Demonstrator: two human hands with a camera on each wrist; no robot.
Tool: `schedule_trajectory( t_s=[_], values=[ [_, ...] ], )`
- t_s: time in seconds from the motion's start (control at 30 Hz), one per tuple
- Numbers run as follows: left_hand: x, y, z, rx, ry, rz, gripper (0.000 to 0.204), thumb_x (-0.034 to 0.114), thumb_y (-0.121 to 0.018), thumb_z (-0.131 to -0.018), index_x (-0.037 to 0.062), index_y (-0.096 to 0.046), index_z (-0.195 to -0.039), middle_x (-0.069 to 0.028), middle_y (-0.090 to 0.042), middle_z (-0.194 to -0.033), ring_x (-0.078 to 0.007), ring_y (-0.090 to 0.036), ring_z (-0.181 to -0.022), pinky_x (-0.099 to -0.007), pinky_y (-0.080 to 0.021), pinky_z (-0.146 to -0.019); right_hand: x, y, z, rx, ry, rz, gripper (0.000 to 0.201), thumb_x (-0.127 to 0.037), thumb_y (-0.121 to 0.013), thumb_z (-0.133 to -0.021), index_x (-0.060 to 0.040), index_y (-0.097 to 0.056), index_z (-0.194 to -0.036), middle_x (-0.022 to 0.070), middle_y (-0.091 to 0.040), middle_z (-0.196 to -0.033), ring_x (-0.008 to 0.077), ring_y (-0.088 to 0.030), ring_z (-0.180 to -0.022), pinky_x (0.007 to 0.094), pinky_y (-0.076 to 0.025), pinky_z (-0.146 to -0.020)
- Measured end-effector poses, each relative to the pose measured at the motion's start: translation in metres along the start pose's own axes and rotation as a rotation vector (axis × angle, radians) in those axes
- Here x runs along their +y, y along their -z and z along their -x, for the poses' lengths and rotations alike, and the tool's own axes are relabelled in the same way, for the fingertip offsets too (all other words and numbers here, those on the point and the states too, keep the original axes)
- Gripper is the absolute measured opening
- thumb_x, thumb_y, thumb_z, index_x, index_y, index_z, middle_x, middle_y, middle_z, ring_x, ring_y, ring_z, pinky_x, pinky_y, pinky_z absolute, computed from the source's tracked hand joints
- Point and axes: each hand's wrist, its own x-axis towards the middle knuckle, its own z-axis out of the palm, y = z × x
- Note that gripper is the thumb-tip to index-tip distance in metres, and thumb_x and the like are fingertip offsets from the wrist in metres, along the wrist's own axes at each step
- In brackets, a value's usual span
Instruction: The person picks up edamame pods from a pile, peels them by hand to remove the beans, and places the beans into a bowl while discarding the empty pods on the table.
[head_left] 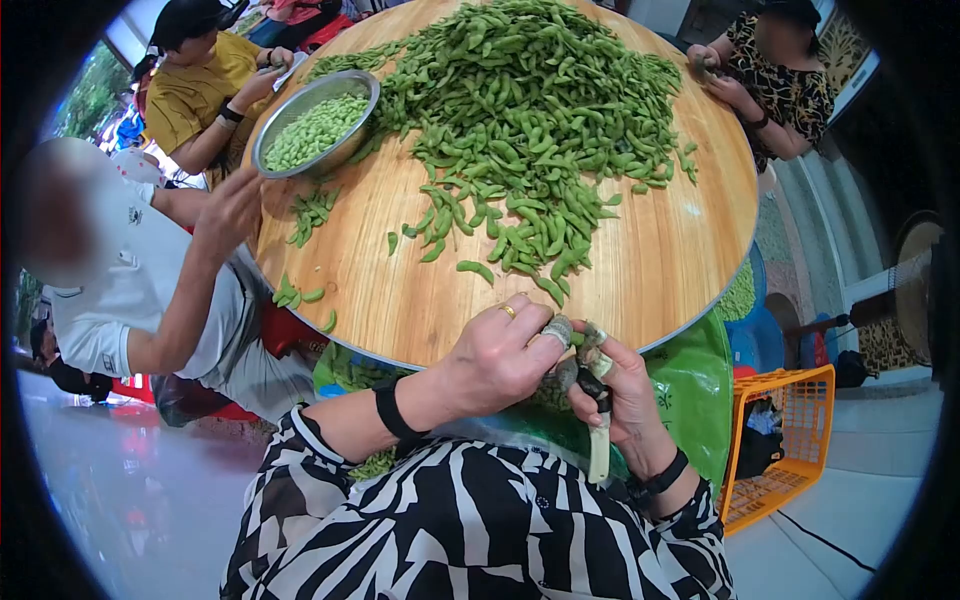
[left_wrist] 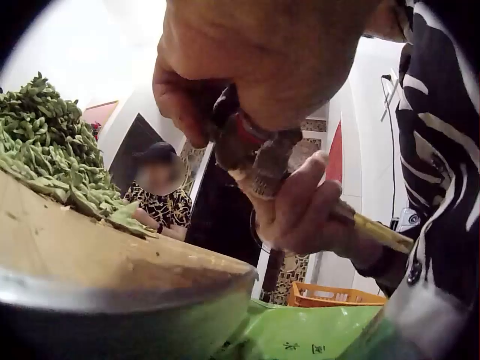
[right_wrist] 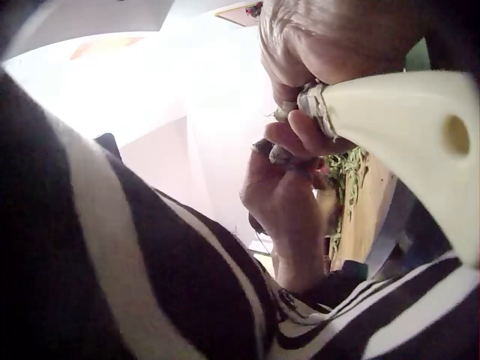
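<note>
Just beyond the near table edge my two hands meet, fingertips close together. My left hand [head_left: 505, 350], a ring on one finger and grey wrap on fingertips, pinches a green soybean pod [head_left: 577, 339], mostly hidden between the fingers. My right hand [head_left: 635, 400] grips a tool with a cream handle [head_left: 599, 455] and black binding; its working end is hidden by the fingers. In the right wrist view the cream handle [right_wrist: 397, 112] is large, with a hole near its end. A big heap of soybean pods [head_left: 540, 110] covers the far table.
A metal bowl [head_left: 365, 95] of shelled beans stands at the table's left. Loose pods [head_left: 475, 270] lie on the round wooden table [head_left: 370, 290]. Green bag material [head_left: 690, 390] hangs below its edge, an orange crate [head_left: 800, 440] at right. Other people sit around.
</note>
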Motion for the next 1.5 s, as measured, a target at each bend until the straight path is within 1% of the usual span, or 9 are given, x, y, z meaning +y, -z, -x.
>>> schedule_trajectory(
  t_s=[0.17, 0.43, 0.57, 0.63, 0.83, 1.07, 1.27, 1.4, 1.5],
  values=[
    [-0.005, -0.002, 0.003, -0.007, 0.079, 0.185, 0.028, 0.000, -0.069, -0.064, -0.0005, -0.063, -0.092, -0.0124, -0.059, -0.076, -0.0288, -0.060, -0.064, -0.0342, -0.048, -0.055, 0.000, 0.002, 0.004, 0.044, -0.025, 0.010, 0.039, -0.006, -0.052, -0.092, 0.0004, -0.049, -0.130, 0.0128, -0.061, -0.091, 0.0153, -0.053, -0.047, 0.0214, -0.036, -0.035],
    [0.000, 0.002, 0.002, -0.201, 0.888, 1.076, 0.017, 0.013, -0.065, -0.088, -0.0018, -0.064, -0.097, -0.0045, -0.064, -0.078, -0.0070, -0.057, -0.070, -0.0250, -0.048, -0.060, -0.007, 0.000, 0.006, 0.052, 0.036, 0.218, 0.031, -0.005, -0.053, -0.091, 0.0050, -0.055, -0.120, 0.0130, -0.062, -0.086, 0.0136, -0.053, -0.047, 0.0210, -0.035, -0.036],
    [-0.003, -0.010, 0.013, -0.113, 0.646, 0.912, 0.013, 0.012, -0.064, -0.088, 0.0017, -0.065, -0.095, -0.0024, -0.063, -0.073, -0.0052, -0.056, -0.064, -0.0205, -0.044, -0.054, -0.009, 0.000, 0.011, 0.125, 0.135, 0.548, 0.029, -0.001, -0.060, -0.085, 0.0044, -0.058, -0.114, 0.0062, -0.062, -0.076, 0.0093, -0.053, -0.050, 0.0203, -0.036, -0.040],
    [0.001, -0.002, 0.004, -0.384, 1.083, 1.267, 0.009, 0.012, -0.065, -0.088, 0.0037, -0.066, -0.091, -0.0020, -0.061, -0.068, -0.0034, -0.051, -0.054, -0.0184, -0.037, -0.045, -0.008, 0.006, 0.007, 0.167, 0.235, 0.702, 0.027, -0.003, -0.068, -0.081, 0.0018, -0.060, -0.106, 0.0035, -0.061, -0.075, 0.0054, -0.052, -0.053, 0.0191, -0.036, -0.044],
    [0.002, -0.016, 0.013, -0.262, 1.391, 1.722, 0.007, 0.011, -0.063, -0.087, 0.0056, -0.063, -0.083, -0.0017, -0.056, -0.061, -0.0041, -0.042, -0.042, -0.0187, -0.028, -0.038, -0.012, 0.002, 0.002, 0.076, 0.444, 1.044, 0.028, -0.004, -0.074, -0.074, -0.0009, -0.058, -0.097, -0.0005, -0.058, -0.077, 0.0092, -0.053, -0.066, 0.0239, -0.044, -0.059],
    [0.012, -0.013, 0.010, -0.260, 1.434, 1.413, 0.005, 0.008, -0.058, -0.088, 0.0061, -0.061, -0.084, 0.0000, -0.053, -0.060, -0.0032, -0.041, -0.043, -0.0182, -0.026, -0.039, -0.013, -0.006, 0.002, 0.025, 0.450, 1.389, 0.025, -0.004, -0.069, -0.074, -0.0008, -0.054, -0.094, 0.0089, -0.054, -0.067, 0.0160, -0.052, -0.057, 0.0284, -0.044, -0.055],
    [0.012, -0.010, 0.026, -0.354, 1.330, 1.347, 0.007, 0.009, -0.058, -0.089, 0.0041, -0.063, -0.090, -0.0001, -0.056, -0.067, -0.0045, -0.051, -0.057, -0.0192, -0.037, -0.047, -0.009, 0.001, 0.006, -0.017, 0.451, 1.434, 0.021, -0.001, -0.064, -0.071, 0.0000, -0.055, -0.090, 0.0127, -0.050, -0.064, 0.0263, -0.051, -0.053, 0.0328, -0.044, -0.053],
    [0.007, 0.052, 0.031, -0.590, 0.699, 0.695, 0.011, 0.009, -0.061, -0.080, -0.0015, -0.060, -0.081, -0.0141, -0.060, -0.066, -0.0241, -0.061, -0.063, -0.0372, -0.047, -0.059, -0.008, 0.019, 0.011, -0.068, 0.422, 1.469, 0.020, -0.003, -0.065, -0.071, 0.0000, -0.055, -0.088, 0.0139, -0.048, -0.066, 0.0292, -0.050, -0.055, 0.0352, -0.043, -0.055],
    [-0.009, 0.110, 0.049, -1.081, 0.464, 0.128, 0.013, 0.012, -0.063, -0.076, 0.0000, -0.060, -0.077, -0.0196, -0.059, -0.068, -0.0365, -0.062, -0.069, -0.0442, -0.048, -0.062, -0.012, 0.018, 0.017, -0.287, 0.402, 1.508, 0.021, -0.005, -0.067, -0.071, -0.0002, -0.056, -0.089, 0.0147, -0.048, -0.069, 0.0308, -0.051, -0.059, 0.0365, -0.044, -0.057]
  ],
)
